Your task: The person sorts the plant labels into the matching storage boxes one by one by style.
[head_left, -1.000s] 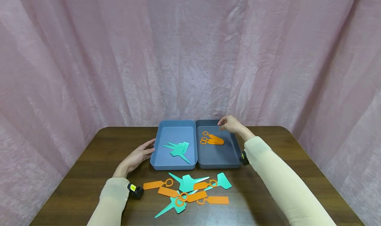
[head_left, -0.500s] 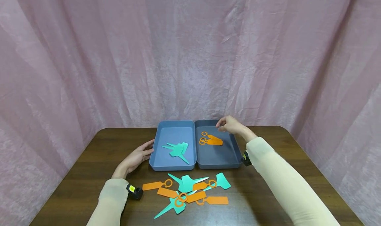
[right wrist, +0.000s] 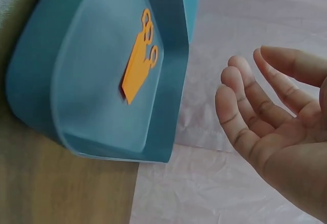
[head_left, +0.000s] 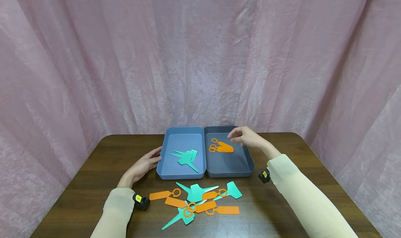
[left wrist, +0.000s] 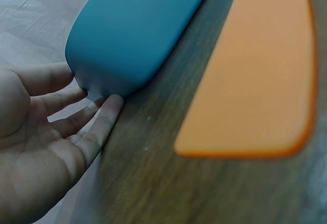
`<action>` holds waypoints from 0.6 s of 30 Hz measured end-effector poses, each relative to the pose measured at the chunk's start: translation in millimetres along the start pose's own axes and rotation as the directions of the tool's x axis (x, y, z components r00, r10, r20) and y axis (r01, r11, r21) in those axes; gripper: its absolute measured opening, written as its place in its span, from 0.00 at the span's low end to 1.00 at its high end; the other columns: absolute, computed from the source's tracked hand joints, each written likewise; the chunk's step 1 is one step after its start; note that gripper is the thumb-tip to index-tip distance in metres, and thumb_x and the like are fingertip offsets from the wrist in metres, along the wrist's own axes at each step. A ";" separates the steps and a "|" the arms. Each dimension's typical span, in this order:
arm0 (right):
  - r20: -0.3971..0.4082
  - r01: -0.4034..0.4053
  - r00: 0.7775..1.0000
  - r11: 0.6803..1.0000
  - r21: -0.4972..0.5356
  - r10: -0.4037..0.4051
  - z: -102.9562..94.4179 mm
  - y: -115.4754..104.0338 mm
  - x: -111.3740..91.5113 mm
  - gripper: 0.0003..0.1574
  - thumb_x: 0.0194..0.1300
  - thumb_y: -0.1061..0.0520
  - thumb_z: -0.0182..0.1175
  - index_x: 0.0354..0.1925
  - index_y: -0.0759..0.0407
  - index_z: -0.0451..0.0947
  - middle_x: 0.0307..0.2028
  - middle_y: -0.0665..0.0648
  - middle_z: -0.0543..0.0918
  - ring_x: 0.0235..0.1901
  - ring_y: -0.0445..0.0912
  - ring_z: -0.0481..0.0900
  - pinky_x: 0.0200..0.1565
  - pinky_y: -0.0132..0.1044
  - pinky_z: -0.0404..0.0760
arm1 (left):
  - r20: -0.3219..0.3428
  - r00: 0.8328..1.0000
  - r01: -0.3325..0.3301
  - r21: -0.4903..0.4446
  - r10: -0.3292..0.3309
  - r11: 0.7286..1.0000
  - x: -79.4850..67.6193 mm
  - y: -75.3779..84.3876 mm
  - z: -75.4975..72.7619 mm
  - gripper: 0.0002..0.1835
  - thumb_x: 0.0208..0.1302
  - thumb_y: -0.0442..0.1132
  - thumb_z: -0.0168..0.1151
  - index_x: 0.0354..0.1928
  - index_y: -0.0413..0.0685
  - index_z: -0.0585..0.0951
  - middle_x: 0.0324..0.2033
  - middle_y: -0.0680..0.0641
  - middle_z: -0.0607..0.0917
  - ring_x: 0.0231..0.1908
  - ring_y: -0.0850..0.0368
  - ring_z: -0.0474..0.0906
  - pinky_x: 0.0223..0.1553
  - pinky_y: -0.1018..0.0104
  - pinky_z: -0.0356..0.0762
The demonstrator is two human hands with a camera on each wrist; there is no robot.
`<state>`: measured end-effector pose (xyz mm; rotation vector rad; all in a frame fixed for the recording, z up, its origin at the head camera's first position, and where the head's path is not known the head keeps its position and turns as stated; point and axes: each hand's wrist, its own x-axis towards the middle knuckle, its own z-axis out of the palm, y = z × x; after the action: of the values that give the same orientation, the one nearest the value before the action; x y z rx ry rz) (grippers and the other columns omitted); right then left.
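Note:
My left hand (head_left: 141, 167) touches the left wall of the light blue tray (head_left: 185, 137); in the left wrist view its straight fingertips (left wrist: 110, 106) rest against that tray's corner. Several green T-shaped plant labels (head_left: 186, 158) lie in this tray. Above the right side of the darker grey-blue tray (head_left: 230, 168) hovers my right hand (head_left: 247, 137), holding nothing, its fingers loosely bent in the right wrist view. Below it, orange tags with ring ends (head_left: 223, 147) lie overlapped on the tray floor, also seen as orange tags (right wrist: 135, 68) in the right wrist view.
In front of the trays, a loose mix of green labels (head_left: 195, 193) and orange tags (head_left: 228, 210) lies on the brown wooden table (head_left: 94, 182). The two trays stand side by side. A pink curtain (head_left: 200, 56) hangs behind the table's far edge.
My right hand has drawn slightly to the right and nearer to me over the darker tray. The left hand keeps its place at the light blue tray, and the tags have not moved.

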<state>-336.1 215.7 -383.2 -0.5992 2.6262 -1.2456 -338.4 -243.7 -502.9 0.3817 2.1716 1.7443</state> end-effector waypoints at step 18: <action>0.053 0.098 0.993 0.986 0.132 -0.106 32.0 -2.6 -47.8 0.10 0.74 0.63 0.62 0.50 0.64 0.82 0.44 0.68 0.84 0.41 0.59 0.80 0.35 0.42 0.84 | 0.002 1.000 0.001 -0.005 -0.001 1.000 1.7 1.1 -0.2 0.33 0.85 0.39 0.44 0.84 0.46 0.47 0.81 0.34 0.50 0.77 0.35 0.54 0.77 0.40 0.55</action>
<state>-281.9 212.2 -402.2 -0.7444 2.4716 -1.3914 -340.0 -242.9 -501.9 0.3804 2.1653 1.7475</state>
